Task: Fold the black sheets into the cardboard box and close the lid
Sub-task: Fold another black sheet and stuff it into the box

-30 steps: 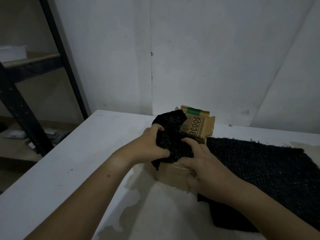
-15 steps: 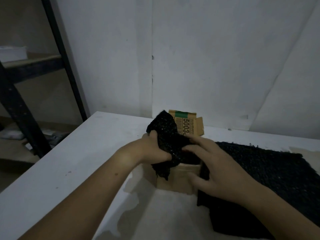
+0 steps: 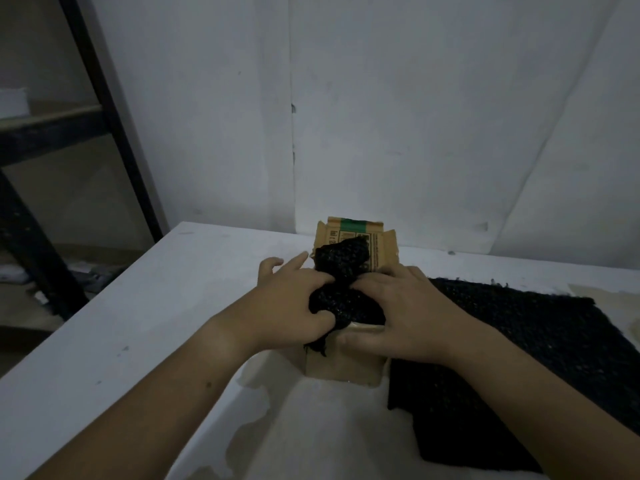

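Both hands have come down on top of the black sheet [image 3: 341, 292], which stood up taller half a second ago and is now squashed lower into the cardboard box [image 3: 343, 358]. The left hand [image 3: 294, 303] has its thumb and some fingers curled on the sheet's left side, while two fingers stick out straight past it. The right hand [image 3: 398, 313] lies flatter, fingers pushing on the sheet and thumb against the box front. The box sits right under and between the hands on the tabletop [image 3: 156, 323]. A bit of sheet pokes up beyond the hands, and a corner hangs over the near edge, so I think the stuffing is not done yet. The lid [image 3: 356, 233] stands open behind the hands. I count one box, one sheet going in, and one more black sheet [image 3: 519, 358] lying flat beside the right hand, waiting its turn.
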The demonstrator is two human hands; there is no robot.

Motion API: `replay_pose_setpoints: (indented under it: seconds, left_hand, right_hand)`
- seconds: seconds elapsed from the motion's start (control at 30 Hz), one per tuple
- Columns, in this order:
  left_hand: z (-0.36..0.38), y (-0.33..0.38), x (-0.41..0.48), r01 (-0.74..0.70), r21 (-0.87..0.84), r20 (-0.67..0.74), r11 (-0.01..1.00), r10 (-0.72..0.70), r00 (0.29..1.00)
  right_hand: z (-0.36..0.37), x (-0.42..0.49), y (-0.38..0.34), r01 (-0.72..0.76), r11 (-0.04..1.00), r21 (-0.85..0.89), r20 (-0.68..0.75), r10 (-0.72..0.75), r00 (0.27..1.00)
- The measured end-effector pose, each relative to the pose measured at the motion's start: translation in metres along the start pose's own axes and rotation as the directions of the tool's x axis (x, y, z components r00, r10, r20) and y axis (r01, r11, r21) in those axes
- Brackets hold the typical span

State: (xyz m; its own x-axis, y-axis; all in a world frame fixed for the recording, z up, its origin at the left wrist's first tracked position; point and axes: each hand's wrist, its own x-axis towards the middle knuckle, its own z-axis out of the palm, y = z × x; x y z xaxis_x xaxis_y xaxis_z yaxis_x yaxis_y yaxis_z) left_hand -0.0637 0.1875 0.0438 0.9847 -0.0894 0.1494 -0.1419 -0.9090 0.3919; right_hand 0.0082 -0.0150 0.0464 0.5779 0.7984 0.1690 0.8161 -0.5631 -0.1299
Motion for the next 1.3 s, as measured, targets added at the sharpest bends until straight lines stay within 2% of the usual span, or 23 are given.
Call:
replay_pose_setpoints:
  seconds: [0.23, 0.4, 0.47, 0.57, 0.63, 0.77, 0.87, 0.93, 1.0, 1.07, 1.17, 1.3]
  left_hand:
    - [-0.002, 0.009, 0.020, 0.025, 0.170, 0.143, 0.985, -0.050, 0.988]
    - [0.003, 0.009, 0.025, 0.037, 0.242, 0.172, 0.970, -0.081, 0.982]
    - [0.001, 0.009, 0.022, 0.022, 0.210, 0.122, 0.978, -0.048, 0.991]
    - [0.000, 0.008, 0.013, -0.082, 0.160, -0.128, 0.984, 0.103, 0.986]
    - [-0.004, 0.006, 0.009, -0.110, 0.123, -0.179, 0.986, 0.131, 0.975]
    - [-0.013, 0.002, 0.011, -0.037, 0.036, 0.064, 0.999, 0.035, 0.997]
    - [-0.017, 0.001, 0.022, 0.061, 0.007, 0.220, 0.998, -0.061, 0.974]
    - [-0.017, 0.001, 0.032, 0.086, 0.068, 0.287, 0.994, -0.102, 0.952]
    - [-0.016, 0.003, 0.042, 0.110, 0.159, 0.352, 0.981, -0.160, 0.922]
    - [-0.014, 0.006, 0.050, 0.122, 0.231, 0.396, 0.965, -0.208, 0.894]
    - [-0.015, 0.011, 0.055, 0.152, 0.252, 0.408, 0.956, -0.247, 0.879]
    - [-0.017, 0.012, 0.049, 0.100, 0.257, 0.379, 0.961, -0.195, 0.905]
  right_hand:
    - [0.002, 0.006, -0.001, -0.024, 1.000, 0.007, -0.057, 0.024, 0.998]
    - [0.011, 0.009, 0.005, -0.069, 0.996, -0.055, 0.093, 0.074, 0.993]
    - [0.012, 0.011, 0.009, -0.079, 0.994, -0.081, 0.136, 0.089, 0.987]
    - [0.009, 0.020, 0.011, -0.083, 0.988, -0.131, 0.241, 0.113, 0.964]
    - [0.006, 0.028, 0.011, -0.096, 0.984, -0.150, 0.321, 0.140, 0.937]
    - [0.005, 0.030, 0.011, -0.087, 0.982, -0.168, 0.343, 0.141, 0.929]
    - [0.012, 0.017, 0.011, -0.069, 0.996, -0.055, 0.205, 0.079, 0.975]
    - [0.015, 0.009, 0.011, -0.060, 0.997, 0.058, 0.123, 0.052, 0.991]
    - [0.016, 0.006, 0.010, -0.053, 0.994, 0.096, 0.111, 0.042, 0.993]
    - [0.014, 0.007, 0.011, -0.052, 0.994, 0.092, 0.130, 0.040, 0.991]
    - [0.011, 0.012, 0.011, -0.026, 1.000, 0.004, 0.124, 0.025, 0.992]
    - [0.015, 0.016, 0.011, 0.014, 0.997, -0.077, 0.153, -0.002, 0.988]
